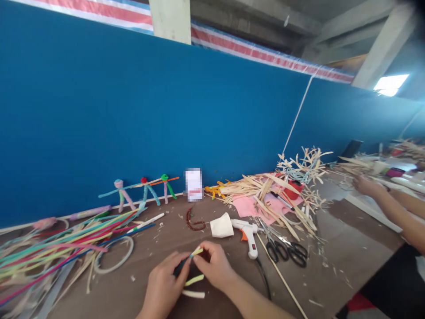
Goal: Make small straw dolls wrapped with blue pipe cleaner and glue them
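Observation:
My left hand (163, 284) and my right hand (212, 266) meet low in the middle of the view, pinching a twisted pipe cleaner (190, 260). It looks dark near the left fingers and ends in a yellow-green tip. Just below my fingers, a short light green pipe cleaner piece (194, 280) and a short white piece (193, 294) lie on the brown table (139, 270). Part of the held piece is hidden by my fingers.
Pipe cleaner figures (146, 192) stand against the blue wall (133, 110). A coloured pipe cleaner bundle (56, 250) lies left; a white glue gun (247, 235), black-handled scissors (285, 250) and a heap of dried palm strips (268, 195) lie right. A co-worker's hand (367, 186) reaches in far right.

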### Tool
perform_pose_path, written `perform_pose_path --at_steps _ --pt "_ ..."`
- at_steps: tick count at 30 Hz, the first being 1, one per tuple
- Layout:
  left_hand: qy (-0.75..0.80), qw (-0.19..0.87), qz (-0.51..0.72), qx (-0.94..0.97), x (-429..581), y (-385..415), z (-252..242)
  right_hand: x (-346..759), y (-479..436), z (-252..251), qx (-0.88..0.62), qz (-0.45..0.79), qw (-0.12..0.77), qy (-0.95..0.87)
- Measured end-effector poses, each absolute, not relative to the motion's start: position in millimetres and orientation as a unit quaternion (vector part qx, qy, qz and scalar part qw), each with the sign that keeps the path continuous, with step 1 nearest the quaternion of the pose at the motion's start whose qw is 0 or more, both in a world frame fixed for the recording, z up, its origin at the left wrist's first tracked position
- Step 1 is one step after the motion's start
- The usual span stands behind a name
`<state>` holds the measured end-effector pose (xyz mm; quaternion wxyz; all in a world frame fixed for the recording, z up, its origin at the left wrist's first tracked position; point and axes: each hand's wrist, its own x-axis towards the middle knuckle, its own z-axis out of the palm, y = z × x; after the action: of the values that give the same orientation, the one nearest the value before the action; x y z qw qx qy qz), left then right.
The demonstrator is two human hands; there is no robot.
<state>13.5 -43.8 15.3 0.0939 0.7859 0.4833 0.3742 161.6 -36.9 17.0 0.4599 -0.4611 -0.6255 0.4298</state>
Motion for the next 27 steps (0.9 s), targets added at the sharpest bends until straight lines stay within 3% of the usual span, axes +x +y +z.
perform_pose_path --at_steps 17,27 --pt "0.525 0.183 0.369 0.745 18.0 -49.0 29.4 162.1 -38.0 14.0 -0.444 0.44 0.446 -0.641" --pt "0.459 0.607 0.417 0.497 15.3 -43.4 33.2 166.5 -33.7 21.1 -0.422 0.494 0.47 -0.598"
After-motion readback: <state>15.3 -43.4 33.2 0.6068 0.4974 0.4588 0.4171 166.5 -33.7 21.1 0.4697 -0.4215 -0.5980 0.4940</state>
